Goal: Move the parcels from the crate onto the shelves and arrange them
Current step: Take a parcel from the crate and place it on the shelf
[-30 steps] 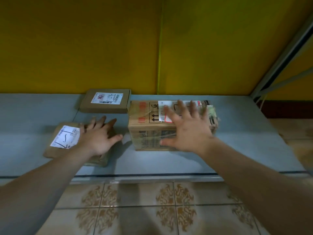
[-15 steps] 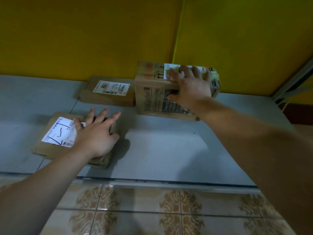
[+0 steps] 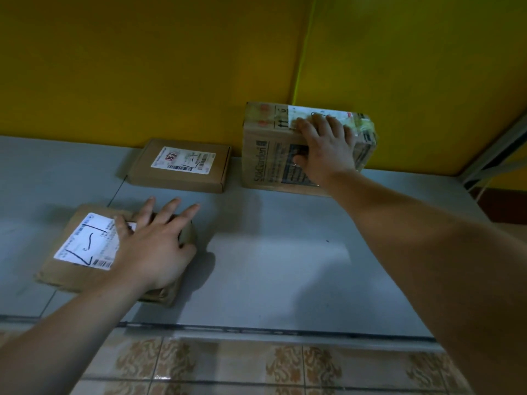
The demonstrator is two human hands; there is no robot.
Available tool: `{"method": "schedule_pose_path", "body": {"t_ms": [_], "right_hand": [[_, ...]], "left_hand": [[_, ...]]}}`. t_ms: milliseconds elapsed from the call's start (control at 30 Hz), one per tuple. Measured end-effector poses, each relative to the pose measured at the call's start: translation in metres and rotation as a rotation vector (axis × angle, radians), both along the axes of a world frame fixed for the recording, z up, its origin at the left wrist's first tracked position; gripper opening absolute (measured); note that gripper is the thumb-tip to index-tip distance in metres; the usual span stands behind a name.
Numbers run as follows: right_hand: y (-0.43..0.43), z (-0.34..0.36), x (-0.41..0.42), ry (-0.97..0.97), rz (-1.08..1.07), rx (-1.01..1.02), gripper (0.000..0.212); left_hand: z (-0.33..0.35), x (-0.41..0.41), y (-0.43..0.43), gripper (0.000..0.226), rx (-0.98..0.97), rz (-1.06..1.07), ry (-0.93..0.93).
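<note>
Three brown parcels lie on the grey shelf [image 3: 285,252]. The tall taped box [image 3: 268,155] stands at the back against the yellow wall; my right hand [image 3: 325,149] presses flat on its front and top, fingers straight over its white label. A flat box with a white label [image 3: 182,166] lies to its left, also by the wall. Near the front left lies a paper-wrapped parcel [image 3: 79,246]; my left hand [image 3: 154,243] rests on its right half, fingers spread, thumb down its right side.
The shelf's front edge [image 3: 256,332] runs across below my arms, with patterned floor tiles [image 3: 228,366] under it. A metal upright of the shelf frame [image 3: 496,149] slants at the far right. The crate is out of view.
My right hand has pushed the tall box from the shelf's middle back to the wall. The left hand has stayed on the wrapped parcel.
</note>
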State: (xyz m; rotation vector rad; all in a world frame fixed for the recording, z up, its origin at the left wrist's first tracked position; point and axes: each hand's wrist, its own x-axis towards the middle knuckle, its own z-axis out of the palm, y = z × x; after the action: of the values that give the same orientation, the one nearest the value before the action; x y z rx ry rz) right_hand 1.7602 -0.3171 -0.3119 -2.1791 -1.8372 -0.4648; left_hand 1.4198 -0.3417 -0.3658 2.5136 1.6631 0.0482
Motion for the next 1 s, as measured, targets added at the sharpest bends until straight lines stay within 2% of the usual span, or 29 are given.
{"method": "schedule_pose_path", "body": {"t_ms": [233, 667, 1000], "right_hand": [[0.010, -0.002, 0.001, -0.046, -0.029, 0.012, 0.079], [0.016, -0.003, 0.009, -0.034, -0.013, 0.052, 0.077], [0.019, -0.005, 0.012, -0.032, -0.009, 0.057, 0.078]], "left_hand": [[0.001, 0.002, -0.001, 0.072, 0.007, 0.003, -0.020], [0.001, 0.005, -0.003, 0.069, 0.004, 0.031, -0.062], [0.002, 0.025, -0.011, 0.070, -0.017, 0.140, -0.084]]}}
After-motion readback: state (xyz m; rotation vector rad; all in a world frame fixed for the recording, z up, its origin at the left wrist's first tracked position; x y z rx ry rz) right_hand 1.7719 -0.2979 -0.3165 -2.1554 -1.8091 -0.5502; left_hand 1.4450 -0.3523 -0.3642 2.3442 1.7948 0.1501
